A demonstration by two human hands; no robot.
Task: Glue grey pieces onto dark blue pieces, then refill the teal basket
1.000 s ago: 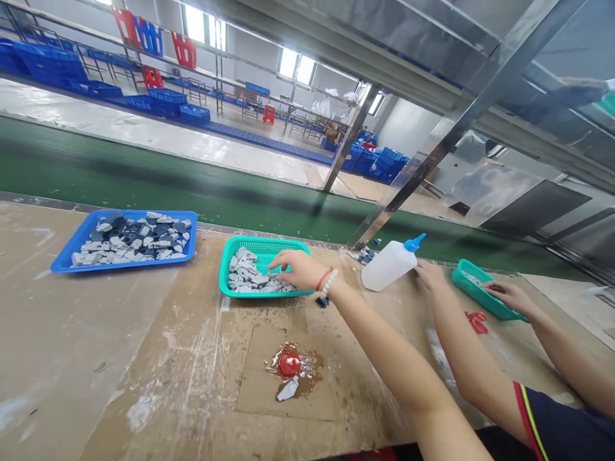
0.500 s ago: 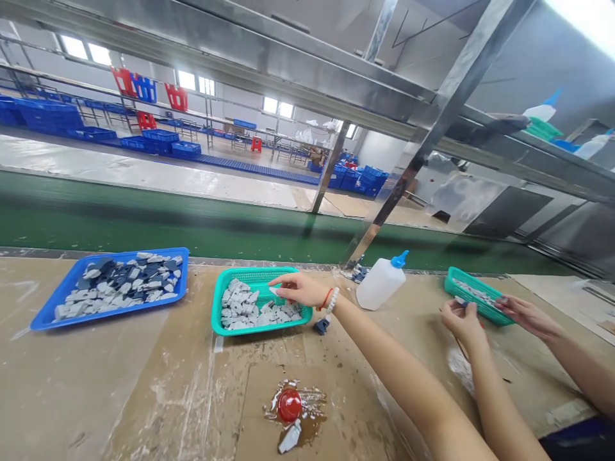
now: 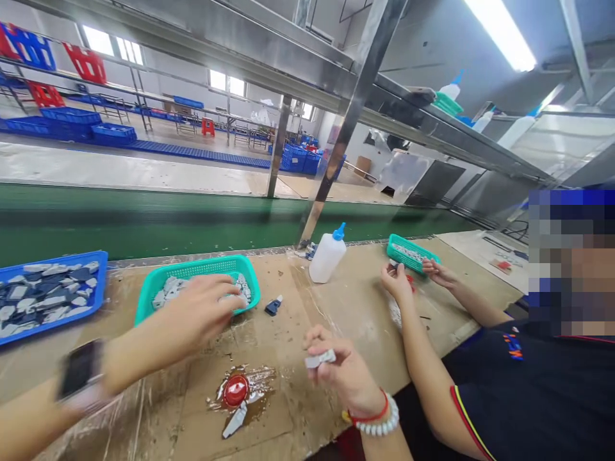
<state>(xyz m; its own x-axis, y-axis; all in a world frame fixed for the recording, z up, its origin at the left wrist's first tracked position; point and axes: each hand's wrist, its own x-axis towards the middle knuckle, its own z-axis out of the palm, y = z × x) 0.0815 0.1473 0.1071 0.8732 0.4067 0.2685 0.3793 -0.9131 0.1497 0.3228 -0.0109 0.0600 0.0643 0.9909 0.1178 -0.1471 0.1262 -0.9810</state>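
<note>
Pale piece (image 3: 320, 360) pinched in right hand (image 3: 350, 378); left hand (image 3: 199, 307) curved (palm-down).

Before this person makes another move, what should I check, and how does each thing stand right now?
1. Right hand holding its pale piece: ok.
2. Left hand free of pieces: cannot tell; it is blurred, above the green basket.
3. Wet patch around the round red object free of pieces: not ok; a second pale piece reaches into it.
4. White bottle upright: ok.
5. Co-worker's hands apart from this person's: ok.
</note>
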